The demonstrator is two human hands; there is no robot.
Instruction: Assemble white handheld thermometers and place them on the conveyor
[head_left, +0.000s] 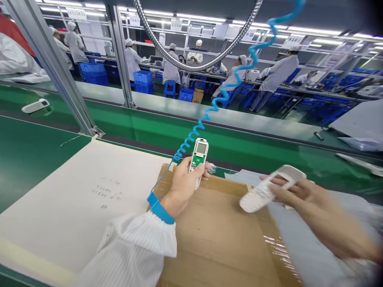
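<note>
**While both hands are holding parts: bench station, condition as observed**

As the view is looking down over the bench, the green conveyor belt [179, 131] is stretching from nine o'clock to three o'clock, beyond the work area. A white mat [74, 199] is lying at eight o'clock, carrying faint print too small to read. A cardboard sheet [215, 239] is lying at six o'clock, its left edge meeting the mat.

People in white coats and caps [170, 65] are standing at a far line around twelve o'clock, well apart from this bench.

The right hand [296, 191] is showing at four o'clock, blurred. Its fingers are curling around a white housing shell [263, 191], which is hanging tilted above the right part of the cardboard. How tightly the fingers are closing cannot be told through the blur.

The left hand [182, 185] is sitting just below centre, above the cardboard's far-left corner. It is gripping a handheld unit [199, 153] firmly, thumb lying across the front and fingers wrapping behind. The unit is pointing toward twelve o'clock, with a green circuit board and a small screen showing on its face. Unit and shell are staying clear of each other, with the shell at the unit's four o'clock.

A blue wrist strap [160, 209] is circling the left wrist, and its coiled cord [227, 87] is rising toward one o'clock.

A second white unit [36, 105] is lying on the belt at ten o'clock.
</note>
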